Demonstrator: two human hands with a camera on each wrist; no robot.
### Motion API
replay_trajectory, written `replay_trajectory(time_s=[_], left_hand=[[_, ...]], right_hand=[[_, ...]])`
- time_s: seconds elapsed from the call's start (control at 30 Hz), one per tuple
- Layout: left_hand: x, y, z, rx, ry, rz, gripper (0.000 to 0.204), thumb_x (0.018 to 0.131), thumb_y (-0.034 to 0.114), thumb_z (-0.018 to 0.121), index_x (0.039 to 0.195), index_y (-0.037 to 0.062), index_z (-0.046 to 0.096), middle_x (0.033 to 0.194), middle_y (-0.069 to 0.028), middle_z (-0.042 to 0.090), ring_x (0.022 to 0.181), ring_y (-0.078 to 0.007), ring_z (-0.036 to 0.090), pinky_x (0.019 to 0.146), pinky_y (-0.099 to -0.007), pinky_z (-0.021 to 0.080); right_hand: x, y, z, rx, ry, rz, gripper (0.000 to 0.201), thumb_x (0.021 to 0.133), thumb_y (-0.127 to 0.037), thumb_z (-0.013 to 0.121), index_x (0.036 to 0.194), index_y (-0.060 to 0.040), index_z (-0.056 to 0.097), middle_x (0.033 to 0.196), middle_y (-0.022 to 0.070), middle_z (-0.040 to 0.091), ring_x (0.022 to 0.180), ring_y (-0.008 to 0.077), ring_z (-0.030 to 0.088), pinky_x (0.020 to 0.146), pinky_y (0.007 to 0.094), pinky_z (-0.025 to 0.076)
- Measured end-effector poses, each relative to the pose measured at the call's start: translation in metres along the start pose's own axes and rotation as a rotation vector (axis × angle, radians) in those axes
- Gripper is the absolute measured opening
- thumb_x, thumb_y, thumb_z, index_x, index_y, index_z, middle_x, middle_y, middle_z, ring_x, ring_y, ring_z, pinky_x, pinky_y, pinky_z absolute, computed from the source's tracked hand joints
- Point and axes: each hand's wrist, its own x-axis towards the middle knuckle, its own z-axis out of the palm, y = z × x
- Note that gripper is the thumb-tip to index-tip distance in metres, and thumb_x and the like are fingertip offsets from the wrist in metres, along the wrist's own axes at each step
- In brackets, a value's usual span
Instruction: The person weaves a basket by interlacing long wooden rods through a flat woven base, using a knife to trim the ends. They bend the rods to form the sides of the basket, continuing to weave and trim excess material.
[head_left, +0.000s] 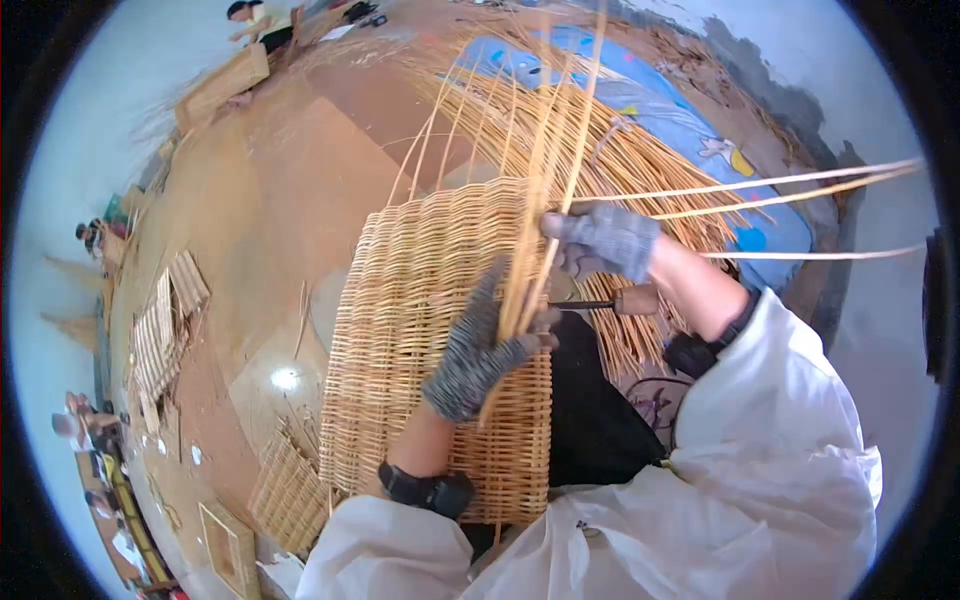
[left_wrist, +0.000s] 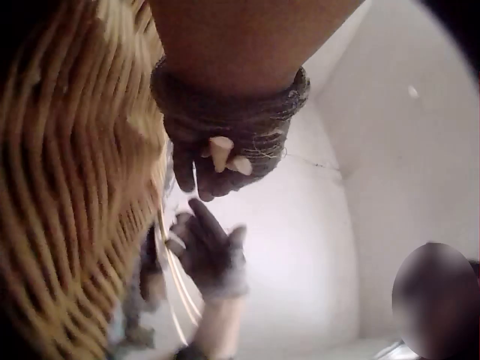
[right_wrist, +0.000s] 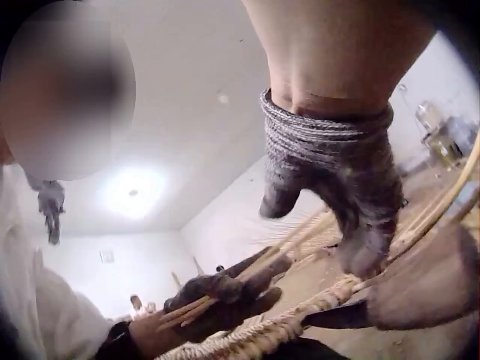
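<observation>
Only in the head view is the wicker basket (head_left: 440,340) seen whole, lying across the lap. A bundle of cane strands (head_left: 530,260) at its rim is pinched by the left hand (head_left: 480,345) and gripped higher by the right hand (head_left: 605,240). A wooden-handled awl (head_left: 615,300) lies behind, and loose reeds (head_left: 620,160) are heaped beyond.

Brown floor (head_left: 300,190) bearing a heap of loose willow rods (head_left: 640,160), woven panels (head_left: 165,325) and a blue mat (head_left: 690,130).

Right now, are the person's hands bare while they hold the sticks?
No, the left hand and the right hand both wear grey knitted gloves as they grip the thin willow rods above the woven basket.
</observation>
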Motion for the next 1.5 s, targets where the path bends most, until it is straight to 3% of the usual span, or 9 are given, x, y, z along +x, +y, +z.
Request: replay_trajectory(time_s=[0.13,0.2,0.27,0.37,0.47,0.6,0.63,0.73,1.5], left_hand=[[0.000,-0.010,-0.005,0.200,0.206,-0.070,0.057,0.085,0.007,0.061,0.135,0.0028,0.035,0.116,-0.0176,0.057,0.095,-0.0207,0.062,0.075,-0.0319,0.056],[0.004,0.002,-0.012,0.001,0.351,0.139,0.047,0.090,0.011,0.055,0.132,0.0002,0.037,0.105,-0.0143,0.061,0.077,-0.0175,0.063,0.060,-0.0256,0.054],[0.011,0.004,-0.038,0.313,0.355,0.281,0.047,0.094,0.006,0.045,0.138,0.0055,0.031,0.102,-0.0121,0.062,0.064,-0.0148,0.060,0.056,-0.0232,0.054],[0.026,-0.005,-0.048,0.467,0.369,-0.123,0.052,0.093,0.004,0.044,0.142,0.0117,0.027,0.103,-0.0113,0.060,0.067,-0.0153,0.059,0.062,-0.0259,0.055],[0.039,-0.015,-0.056,0.995,0.148,0.403,0.056,0.092,0.001,0.045,0.143,0.0160,0.027,0.107,-0.0121,0.057,0.083,-0.0148,0.058,0.074,-0.0257,0.053],[0.054,-0.011,-0.070,1.451,-0.140,0.467,0.058,0.084,0.012,0.063,0.137,0.0138,0.040,0.126,-0.0165,0.049,0.119,-0.0278,0.045,0.101,-0.0369,0.037],[0.052,-0.010,-0.066,1.527,-0.145,0.264,0.076,0.071,0.042,0.074,0.135,0.0145,0.043,0.133,-0.0165,0.044,0.127,-0.0334,0.036,0.108,-0.0441,0.025],[0.050,-0.005,-0.057,1.683,-0.207,0.253,0.097,0.056,0.066,0.071,0.135,0.0166,0.044,0.135,-0.0155,0.042,0.129,-0.0330,0.033,0.110,-0.0478,0.016],[0.051,-0.011,-0.072,1.545,-0.116,0.106,0.094,0.054,0.071,0.068,0.133,0.0248,0.046,0.138,-0.0120,0.041,0.131,-0.0350,0.031,0.110,-0.0505,0.012]], right_hand=[[-0.039,-0.015,-0.005,-0.062,-0.018,-0.068,0.044,0.088,-0.042,0.058,0.101,-0.0007,0.064,0.072,0.0076,0.064,0.062,0.0173,0.060,0.064,0.0314,0.051],[-0.089,-0.001,-0.016,-0.067,0.018,-0.111,0.038,0.089,-0.037,0.057,0.102,-0.0021,0.065,0.075,0.0080,0.065,0.071,0.0177,0.062,0.070,0.0321,0.051],[-0.139,0.019,-0.021,-0.122,0.078,-0.243,0.034,0.090,-0.031,0.057,0.104,-0.0012,0.065,0.088,0.0109,0.068,0.088,0.0176,0.063,0.080,0.0310,0.050],[-0.186,0.060,-0.010,0.343,0.190,-0.099,0.034,0.088,-0.028,0.061,0.100,0.0035,0.063,0.096,0.0172,0.066,0.087,0.0258,0.066,0.075,0.0362,0.055],[-0.204,0.101,0.000,0.690,0.522,-0.133,0.031,0.087,-0.026,0.062,0.096,0.0038,0.061,0.095,0.0213,0.065,0.082,0.0283,0.067,0.068,0.0368,0.057],[-0.201,0.142,0.014,0.725,0.835,-0.113,0.028,0.087,-0.024,0.062,0.095,0.0026,0.059,0.092,0.0213,0.065,0.075,0.0292,0.068,0.061,0.0361,0.057],[-0.198,0.137,0.015,0.739,0.851,-0.110,0.027,0.087,-0.024,0.062,0.094,0.0019,0.059,0.091,0.0193,0.065,0.076,0.0279,0.067,0.062,0.0361,0.057],[-0.188,0.143,0.013,0.848,0.830,-0.174,0.027,0.087,-0.025,0.062,0.093,0.0014,0.059,0.091,0.0173,0.065,0.076,0.0262,0.067,0.064,0.0358,0.057],[-0.113,0.108,0.008,0.169,0.874,-0.199,0.017,0.077,-0.005,0.070,0.087,-0.0050,0.056,0.077,0.0056,0.061,0.070,0.0136,0.059,0.066,0.0276,0.052]])
